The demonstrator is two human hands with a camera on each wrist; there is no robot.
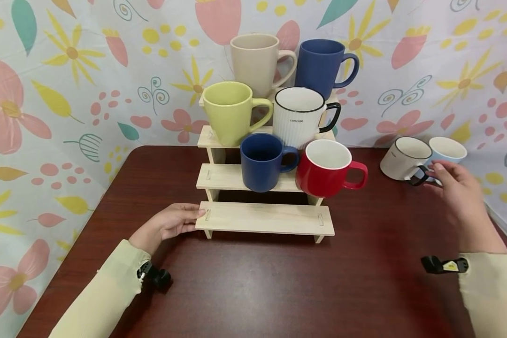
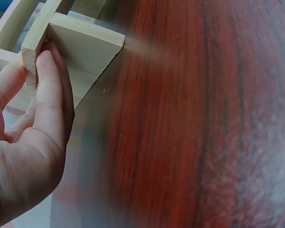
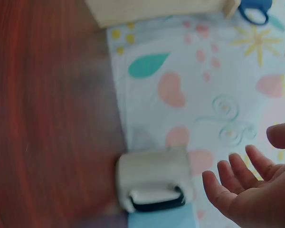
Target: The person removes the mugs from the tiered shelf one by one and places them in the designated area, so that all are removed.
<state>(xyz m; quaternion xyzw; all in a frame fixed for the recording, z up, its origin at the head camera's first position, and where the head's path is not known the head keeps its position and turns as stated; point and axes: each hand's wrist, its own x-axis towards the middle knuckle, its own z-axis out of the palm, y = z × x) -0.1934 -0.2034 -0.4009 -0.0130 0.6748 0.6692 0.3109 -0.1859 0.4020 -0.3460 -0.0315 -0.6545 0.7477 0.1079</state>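
Note:
My left hand (image 1: 179, 220) pinches the left end of the lowest board of a light wooden stepped rack (image 1: 264, 218); in the left wrist view, thumb and fingers (image 2: 50, 95) lie on either side of the board's edge. At the far right, a white mug with a black rim and black handle (image 1: 401, 162) stands beside a light blue mug (image 1: 448, 149). My right hand (image 1: 458, 188) hovers near that black handle. In the right wrist view its fingers (image 3: 218, 187) are loosely bent, with a gap between them and the white mug (image 3: 154, 171).
On the rack's upper steps stand a beige mug (image 1: 253, 61), a tall blue mug (image 1: 318, 65), a yellow-green mug (image 1: 228, 112), a ribbed white mug (image 1: 295, 124), a small blue mug (image 1: 259, 164) and a red mug (image 1: 321, 176). A flower-patterned cloth (image 1: 110, 94) hangs behind the dark wooden table (image 1: 253, 286).

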